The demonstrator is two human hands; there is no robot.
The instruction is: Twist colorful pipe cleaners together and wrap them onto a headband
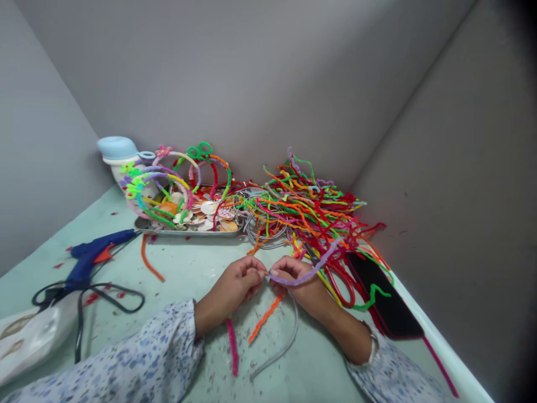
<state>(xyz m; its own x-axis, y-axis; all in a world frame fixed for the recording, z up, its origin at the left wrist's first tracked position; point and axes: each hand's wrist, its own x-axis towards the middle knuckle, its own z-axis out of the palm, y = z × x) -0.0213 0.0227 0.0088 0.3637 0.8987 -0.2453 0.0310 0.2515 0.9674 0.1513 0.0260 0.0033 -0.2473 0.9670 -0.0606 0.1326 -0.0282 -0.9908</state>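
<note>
My left hand (pixel 239 282) and my right hand (pixel 300 280) meet over the middle of the table, both with fingertips pinched together. Between them they hold one end of a purple pipe cleaner (pixel 319 266), whose free part curves up to the right across my right hand. From beneath my right hand a grey wire (pixel 294 330) bends down toward the table's front. An orange pipe cleaner (pixel 264 320) slants below my hands, its upper end close to my right fingers. The short magenta pipe cleaner (pixel 232 347) lies under my left wrist. The exact pinch point is small and partly hidden by fingers.
A metal tray (pixel 197 233) with shell-like discs and pipe-cleaner hoops (pixel 168 182) stands at the back left, beside a cup (pixel 119 154). Tangled pipe cleaners (pixel 310 196) and wire coils (pixel 260 224) lie behind my hands. A blue glue gun (pixel 86 260) is left; a phone (pixel 384 296) and red-handled scissors (pixel 342 285) are right.
</note>
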